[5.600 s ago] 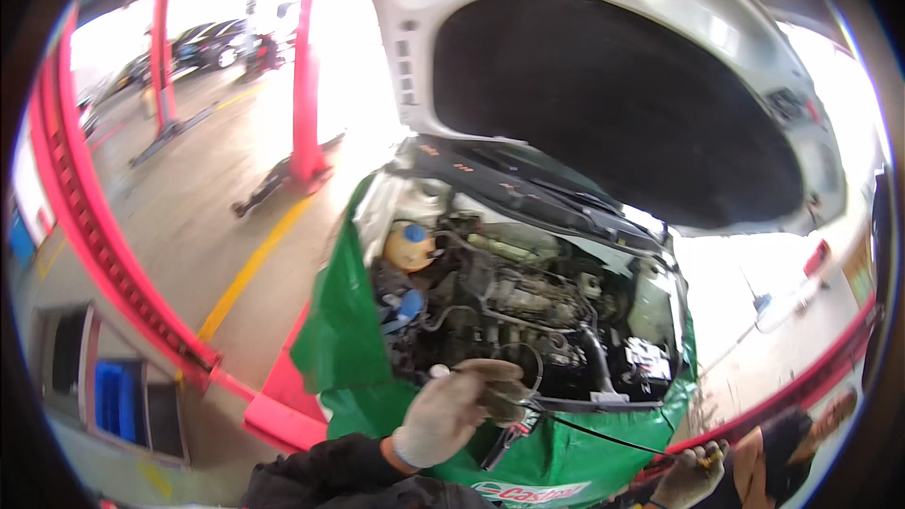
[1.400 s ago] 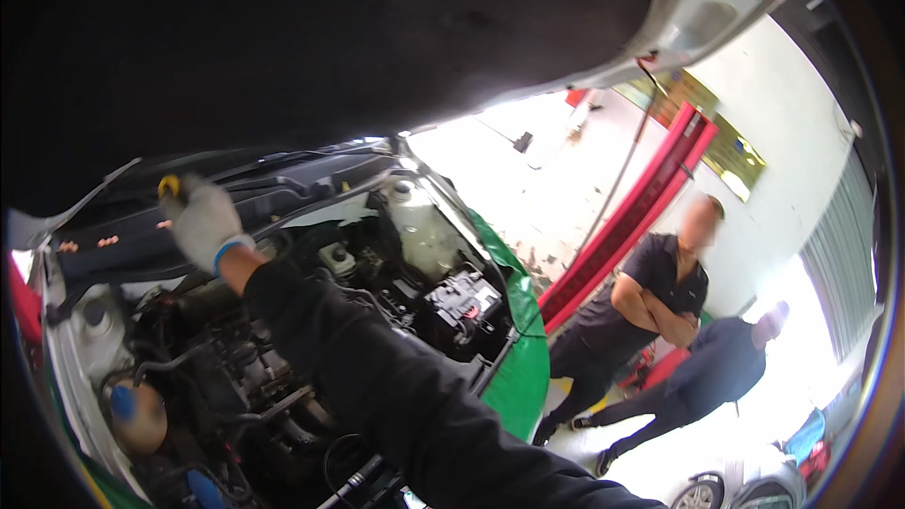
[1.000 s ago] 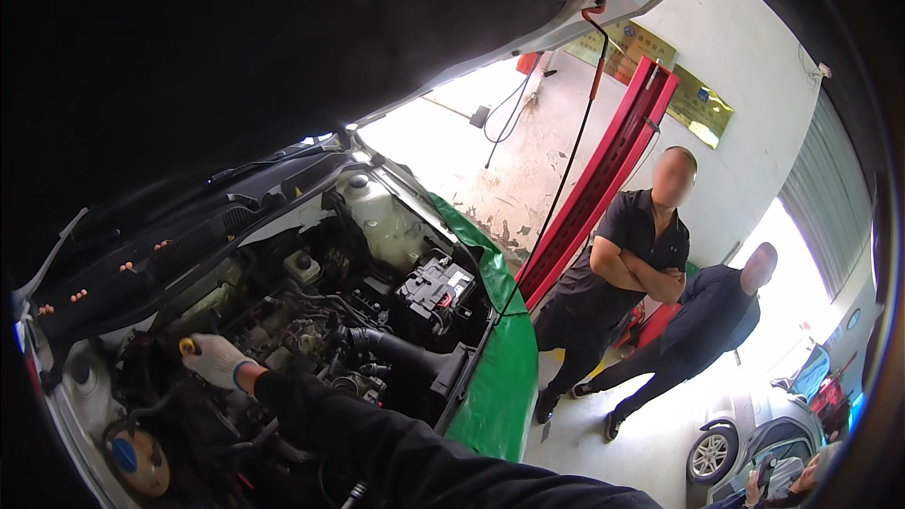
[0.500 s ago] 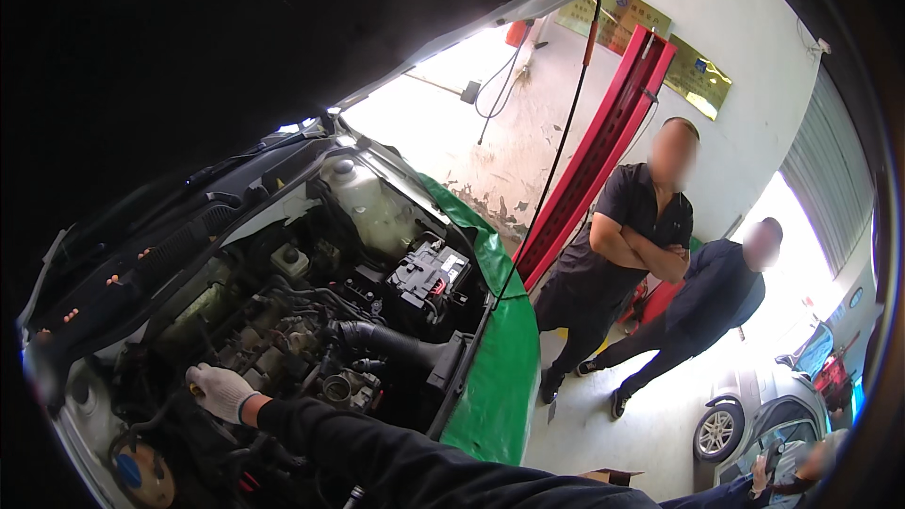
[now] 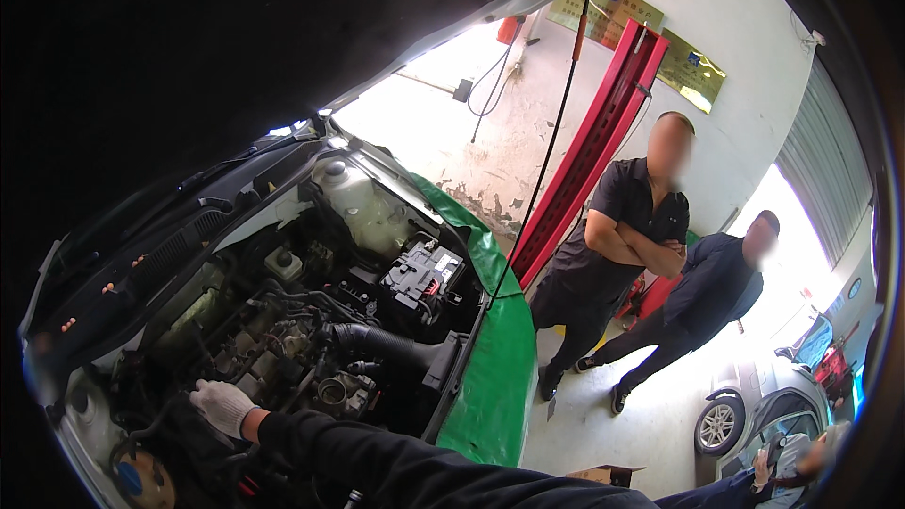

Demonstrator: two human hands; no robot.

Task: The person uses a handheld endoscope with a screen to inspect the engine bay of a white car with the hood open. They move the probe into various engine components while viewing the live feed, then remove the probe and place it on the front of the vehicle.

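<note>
My right hand (image 5: 224, 409), in a white knit glove under a dark sleeve, reaches across the open engine bay of a car. Its fingers are curled in at the left end of the engine (image 5: 253, 368); what they hold, if anything, is too small to make out. Right of the glove is a round metal opening, like a throttle body (image 5: 333, 392). Behind that, a black ribbed intake hose (image 5: 386, 344) runs to the right. A grey-topped battery (image 5: 422, 273) sits farther back. My left hand is out of view.
The raised hood (image 5: 283, 28) hangs overhead, with a thin prop rod (image 5: 551, 160) at its right. A green fender cover (image 5: 495, 382) drapes the car's side. Two people (image 5: 636, 226) (image 5: 712, 287) stand beyond, near a red post (image 5: 603, 141). A metal tool end (image 5: 353, 498) shows below my sleeve.
My gloved right hand has shifted slightly right and down, its fingers still curled. A small yellowish-brown spot at the fingertips no longer shows. The whole view has moved a little.
</note>
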